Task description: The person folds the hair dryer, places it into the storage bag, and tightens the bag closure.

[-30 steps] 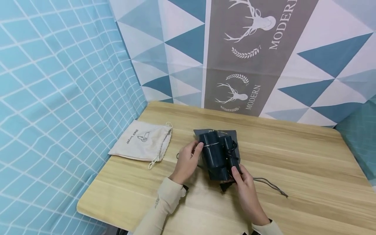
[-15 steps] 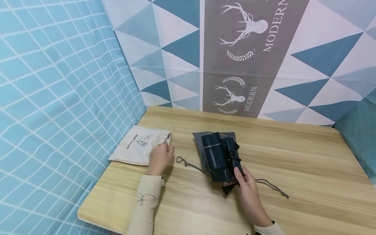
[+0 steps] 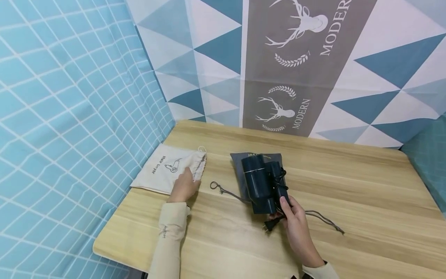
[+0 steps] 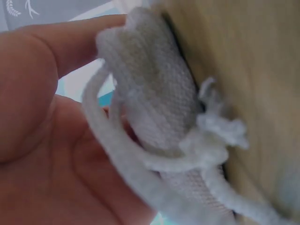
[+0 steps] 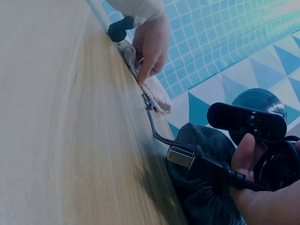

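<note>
My right hand (image 3: 296, 228) grips the folded handle of a dark hair dryer (image 3: 258, 184), its cord wound around the handle. The black plug (image 5: 206, 164) hangs beside that hand. Behind the dryer a dark grey drawstring bag (image 3: 238, 166) lies on the table, partly hidden, its cords reaching out on both sides. On the left, a white drawstring bag (image 3: 158, 174) printed with a hair dryer lies flat. My left hand (image 3: 183, 186) pinches it near its gathered mouth; in the left wrist view the thumb meets the cloth edge beside a knotted white cord (image 4: 206, 147).
The wooden table (image 3: 348, 186) extends to the right and towards the front. A blue checked curtain (image 3: 69, 116) borders its left side, and a patterned backdrop (image 3: 216, 58) stands behind its far edge.
My left hand has left the hair dryer and moved left to the white bag, where it has shifted slightly. The right hand keeps hold of the dryer's handle.
</note>
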Demonstrator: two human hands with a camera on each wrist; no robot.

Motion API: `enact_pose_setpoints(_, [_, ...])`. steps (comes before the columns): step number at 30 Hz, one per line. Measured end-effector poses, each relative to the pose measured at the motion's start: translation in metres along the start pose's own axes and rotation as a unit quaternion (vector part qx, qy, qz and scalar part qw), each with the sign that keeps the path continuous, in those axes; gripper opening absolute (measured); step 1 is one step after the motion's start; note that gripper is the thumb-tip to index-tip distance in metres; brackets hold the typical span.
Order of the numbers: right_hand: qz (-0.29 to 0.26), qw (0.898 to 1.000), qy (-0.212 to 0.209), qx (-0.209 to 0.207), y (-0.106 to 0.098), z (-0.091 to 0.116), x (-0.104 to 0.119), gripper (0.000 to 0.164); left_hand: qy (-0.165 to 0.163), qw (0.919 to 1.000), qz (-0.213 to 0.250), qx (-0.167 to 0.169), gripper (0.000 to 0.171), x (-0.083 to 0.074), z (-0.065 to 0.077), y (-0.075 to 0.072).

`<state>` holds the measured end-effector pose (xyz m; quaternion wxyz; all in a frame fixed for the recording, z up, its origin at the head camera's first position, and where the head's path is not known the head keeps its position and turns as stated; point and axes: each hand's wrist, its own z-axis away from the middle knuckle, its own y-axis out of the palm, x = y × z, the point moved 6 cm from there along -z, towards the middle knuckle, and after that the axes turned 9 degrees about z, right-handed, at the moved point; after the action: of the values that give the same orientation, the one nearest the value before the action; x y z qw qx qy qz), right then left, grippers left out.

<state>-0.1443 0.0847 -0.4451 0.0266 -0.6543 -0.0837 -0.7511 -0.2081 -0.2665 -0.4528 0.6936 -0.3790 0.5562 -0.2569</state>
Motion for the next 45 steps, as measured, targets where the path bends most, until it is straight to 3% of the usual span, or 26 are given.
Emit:
enact_pose_setpoints(7, [-0.011,1.0,-0.014,0.008,0.0,-0.003,0.003,0.046,0.024,0.9997,-0.002,0.007,0.023,-0.007,0.001,-0.004])
enact_pose_setpoints(14, [-0.003,0.999,-0.032,0.032,0.002,-0.003,0.006,0.047,0.044,0.9987,0.014,0.022,0.024,-0.004,0.005,-0.006])
enact_pose_setpoints(20, [0.003,0.999,-0.03,0.024,0.001,-0.005,0.007,0.047,0.066,0.9971,0.029,0.024,0.025,-0.005,0.002,-0.006])
enact_pose_setpoints(30, [0.005,1.0,-0.023,0.015,-0.002,-0.006,0.005,0.048,0.115,0.9845,0.132,-0.008,0.022,-0.019,0.0,-0.012])
enact_pose_setpoints(33, [0.0,1.0,-0.022,0.01,-0.004,-0.006,0.003,0.048,0.124,0.9816,0.144,-0.016,0.022,-0.022,-0.002,-0.012])
enact_pose_setpoints(40, [0.001,1.0,-0.021,-0.005,-0.007,-0.006,0.0,0.046,0.159,0.9794,0.097,-0.077,0.013,-0.028,-0.005,-0.015])
enact_pose_setpoints(45, [0.007,1.0,-0.016,-0.006,-0.005,-0.005,-0.001,0.046,0.181,0.9662,0.107,-0.149,0.012,-0.03,0.0,-0.027])
